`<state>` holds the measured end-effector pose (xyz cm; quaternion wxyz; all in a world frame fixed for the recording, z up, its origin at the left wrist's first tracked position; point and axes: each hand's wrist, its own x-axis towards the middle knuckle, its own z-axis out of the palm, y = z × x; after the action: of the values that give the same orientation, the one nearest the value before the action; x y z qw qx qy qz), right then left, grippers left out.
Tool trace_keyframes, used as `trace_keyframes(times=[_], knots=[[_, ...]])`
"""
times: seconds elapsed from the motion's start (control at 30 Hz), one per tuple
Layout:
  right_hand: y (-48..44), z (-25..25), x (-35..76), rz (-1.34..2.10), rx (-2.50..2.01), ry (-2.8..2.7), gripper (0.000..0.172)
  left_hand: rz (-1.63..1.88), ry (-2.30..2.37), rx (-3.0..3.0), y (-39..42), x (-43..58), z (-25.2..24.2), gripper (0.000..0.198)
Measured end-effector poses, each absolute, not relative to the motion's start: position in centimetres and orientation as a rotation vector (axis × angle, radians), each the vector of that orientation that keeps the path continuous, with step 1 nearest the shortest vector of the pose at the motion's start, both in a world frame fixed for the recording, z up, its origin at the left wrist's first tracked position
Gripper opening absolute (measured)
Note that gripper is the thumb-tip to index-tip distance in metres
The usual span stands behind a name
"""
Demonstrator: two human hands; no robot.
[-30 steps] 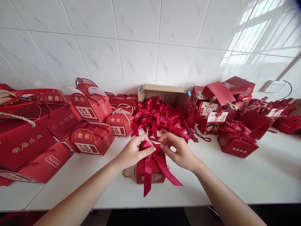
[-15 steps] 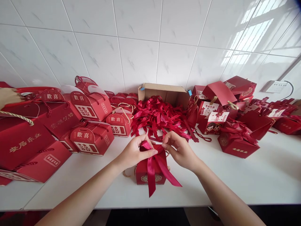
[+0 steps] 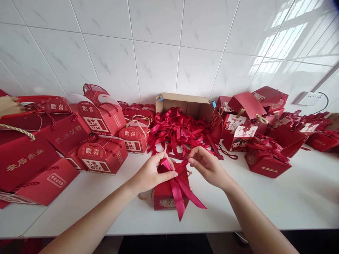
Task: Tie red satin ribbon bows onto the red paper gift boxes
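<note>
A small red gift box [image 3: 162, 195] with a gold round pattern stands on the white table in front of me. A crimson satin ribbon [image 3: 178, 197] is looped into a bow on its top, two tails hanging over the front. My left hand [image 3: 155, 171] pinches the knot and left loop between thumb and fingers. At the other side, my right hand [image 3: 208, 165] grips the right loop with its fingertips. A twisted gold cord [image 3: 145, 196] lies beside the box on the left.
Behind the box, a cardboard carton [image 3: 185, 100] spills a heap of ribbons [image 3: 182, 128]. Red boxes with rope handles [image 3: 102, 155] crowd the left. Other boxes, including one with a bow [image 3: 267, 164], stand at the right near a power strip [image 3: 308, 98]. Another person's hand [image 3: 10, 106] shows at far left.
My right hand has moved slightly right, drawing the right loop out longer. The ribbon tails have swung to the right and the box has turned a little. My left hand stays at the knot.
</note>
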<state>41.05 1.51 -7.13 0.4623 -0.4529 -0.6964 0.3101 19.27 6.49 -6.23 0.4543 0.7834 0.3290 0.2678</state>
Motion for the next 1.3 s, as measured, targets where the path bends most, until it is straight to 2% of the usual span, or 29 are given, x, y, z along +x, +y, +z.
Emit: trace_keyframes(times=[0.17,0.37,0.7,0.93,1.3], knots=[[1.6,-6.9,41.3,0.894,-1.147,-1.802,0.033,0.637,0.771,1.889,6.5,19.0,-6.2,0.025],[1.9,-7.1,40.2,0.805,-1.122,-1.829,0.026,0.67,0.795,1.891,6.2,19.3,-6.2,0.024],[3.8,-7.3,39.9,0.691,-1.116,-1.692,0.031,0.779,0.824,1.961,8.0,19.8,-5.7,0.02],[4.4,-9.7,39.5,0.764,-1.119,-1.455,0.033,0.793,0.787,1.852,8.5,20.6,-6.8,0.029],[3.6,-9.7,39.8,0.7,-1.156,-1.398,0.03,0.798,0.791,1.906,8.3,20.9,-6.9,0.035]])
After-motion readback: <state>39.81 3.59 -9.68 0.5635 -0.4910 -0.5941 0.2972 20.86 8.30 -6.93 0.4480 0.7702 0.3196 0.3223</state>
